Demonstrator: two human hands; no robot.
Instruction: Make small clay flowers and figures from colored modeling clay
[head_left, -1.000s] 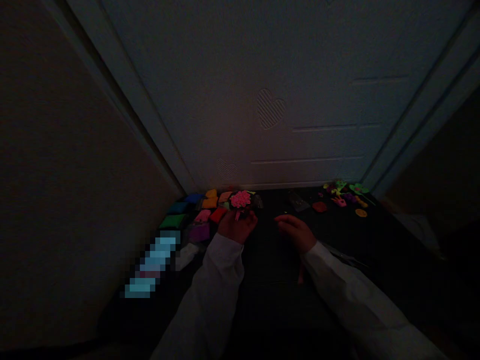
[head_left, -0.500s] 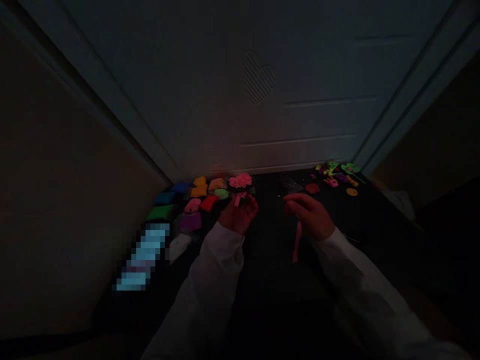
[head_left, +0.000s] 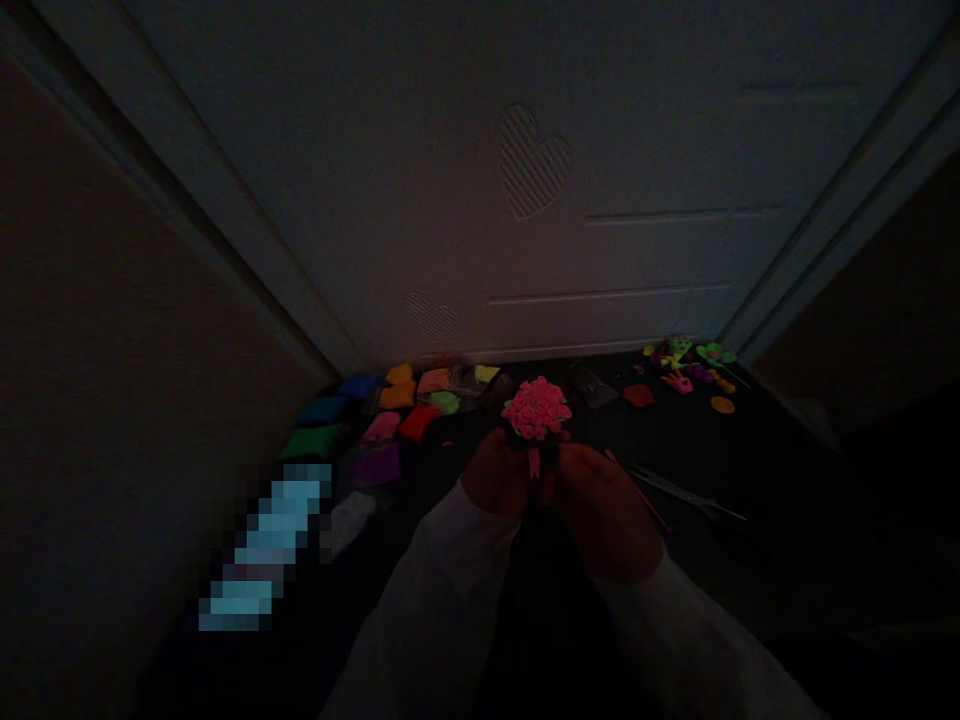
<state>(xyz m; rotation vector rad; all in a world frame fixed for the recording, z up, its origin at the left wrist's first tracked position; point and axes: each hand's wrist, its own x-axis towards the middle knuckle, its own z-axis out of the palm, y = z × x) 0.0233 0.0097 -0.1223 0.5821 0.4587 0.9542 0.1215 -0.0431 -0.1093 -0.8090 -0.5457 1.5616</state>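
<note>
A small bouquet (head_left: 537,408) of pink roses, apparently modelled, is held upright in front of me, with a dark wrap under the blooms. A pink ribbon piece (head_left: 534,463) hangs at its front. My left hand (head_left: 497,474) closes round the bouquet's base from the left. From the right, my right hand (head_left: 596,505) also grips the base; its fingertips are partly hidden in the dim light. Beside the right hand a thin pink strip (head_left: 639,490) lies on the dark table, close to a pair of scissors (head_left: 679,490).
Colourful soft packets, among them a green one (head_left: 313,441) and a red one (head_left: 419,422), spread over the left side. A pixelated bright screen (head_left: 274,545) lies nearer. Small coloured clay flowers (head_left: 679,360) and a yellow disc (head_left: 723,405) sit back right. A pale panel (head_left: 450,200) stands behind.
The bouquet has moved right and toward me. My right hand has let go of the pink strip, now on the table, and joined the left at the bouquet. The scissors show more plainly.
</note>
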